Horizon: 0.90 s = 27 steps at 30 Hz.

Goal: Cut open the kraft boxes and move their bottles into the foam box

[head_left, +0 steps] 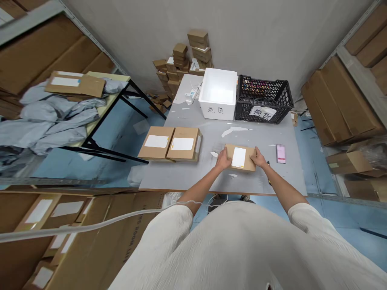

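Note:
A small brown cardboard box [250, 163] with a white label on top is between my two hands, over the front part of the grey table [187, 177]. My left hand [223, 159] grips its left end, and my right hand [258, 158] grips the right end. Whether the box rests on the table or is slightly lifted, I cannot tell. Beside my right wrist lies a small dark tool [269, 173], partly hidden by the arm. A phone [280, 154] with a pink screen lies farther right. Two labelled cardboard boxes [184, 155] sit side by side on the left.
At the table's back stand a white foam bin [217, 114] and a black plastic crate [264, 106]. A white cable [99, 226] crosses near my left arm. Grey parcels [60, 121] cover a side table. Stacked boxes [198, 38] stand by the wall; shelves flank both sides.

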Available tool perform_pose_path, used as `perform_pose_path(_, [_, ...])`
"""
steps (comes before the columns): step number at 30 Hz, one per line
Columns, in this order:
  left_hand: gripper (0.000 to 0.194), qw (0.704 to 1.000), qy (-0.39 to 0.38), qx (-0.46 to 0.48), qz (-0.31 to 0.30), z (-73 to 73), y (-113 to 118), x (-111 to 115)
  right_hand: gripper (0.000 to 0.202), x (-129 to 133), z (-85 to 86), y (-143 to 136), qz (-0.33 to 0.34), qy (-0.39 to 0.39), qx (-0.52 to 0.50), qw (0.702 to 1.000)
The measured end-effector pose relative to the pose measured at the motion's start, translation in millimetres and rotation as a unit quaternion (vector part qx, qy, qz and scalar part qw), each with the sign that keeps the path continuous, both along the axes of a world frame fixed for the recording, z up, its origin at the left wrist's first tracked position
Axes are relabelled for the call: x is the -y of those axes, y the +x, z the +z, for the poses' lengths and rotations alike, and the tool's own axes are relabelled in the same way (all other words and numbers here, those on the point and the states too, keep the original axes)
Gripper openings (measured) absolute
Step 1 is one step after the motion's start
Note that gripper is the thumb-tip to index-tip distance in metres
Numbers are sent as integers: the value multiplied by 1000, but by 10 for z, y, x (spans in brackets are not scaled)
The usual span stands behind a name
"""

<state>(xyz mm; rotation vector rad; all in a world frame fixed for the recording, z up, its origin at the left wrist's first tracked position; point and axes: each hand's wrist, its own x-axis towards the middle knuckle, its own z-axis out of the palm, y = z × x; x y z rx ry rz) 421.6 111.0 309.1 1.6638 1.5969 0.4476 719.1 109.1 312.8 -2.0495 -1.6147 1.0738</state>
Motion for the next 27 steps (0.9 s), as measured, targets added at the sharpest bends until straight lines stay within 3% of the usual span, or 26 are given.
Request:
perform_pose_path(4, [99,998,-18,15,61,50,109,36,101,-36,-17,65,9,-19,-33,999])
perform_pose_path(12, [108,991,-64,5,115,172,33,106,94,-2,127,-20,20,-21,-18,999])
perform_pose_path(15, [104,990,-53,36,123,279,-8,22,88,5,227,-104,-23,-13,-40,999])
perform_pose_path(21, [87,983,-25,79,166,499,-54,-147,81,-53,356,-211,-123,75,-100,984])
perform_pose_path(27, [64,988,-22,49,146,314,-121,-56,71,20,269,-182,-129,76,-23,988])
